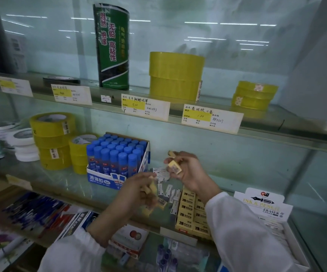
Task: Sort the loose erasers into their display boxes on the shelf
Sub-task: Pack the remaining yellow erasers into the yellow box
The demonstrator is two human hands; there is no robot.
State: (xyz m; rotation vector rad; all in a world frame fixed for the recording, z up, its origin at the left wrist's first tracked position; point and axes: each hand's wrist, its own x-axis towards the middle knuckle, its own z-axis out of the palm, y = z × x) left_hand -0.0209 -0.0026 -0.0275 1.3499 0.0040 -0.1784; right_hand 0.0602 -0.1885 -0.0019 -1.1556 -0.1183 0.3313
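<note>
Glass shop shelving, several tiers; middle shelf is the work surface. Both hands are up over it at frame centre. Right hand pinches a small yellow eraser between thumb and fingers, with a second yellow piece poking out at the fingertips. Left hand is curled round more yellow erasers; it is motion-blurred, so count unclear. Loose white-sleeved erasers lie scattered on the glass between and under the hands. 2B eraser box, yellow and mostly stocked, sits at 5 o'clock from the hands, touching the scatter's edge. Ink & pencil eraser box is further out at 4 o'clock, near the right sleeve. Liquid glue box at 10 o'clock, packing tape rolls beyond it at 9.

Step, as a judgement: gathering the yellow loose ones, sorting mid-way, white pile not yet dealt with. Next move likely calls for carrying the held yellow erasers down to the 2B box and lining them up with the rows, then picking up the white ones for their own box.
</note>
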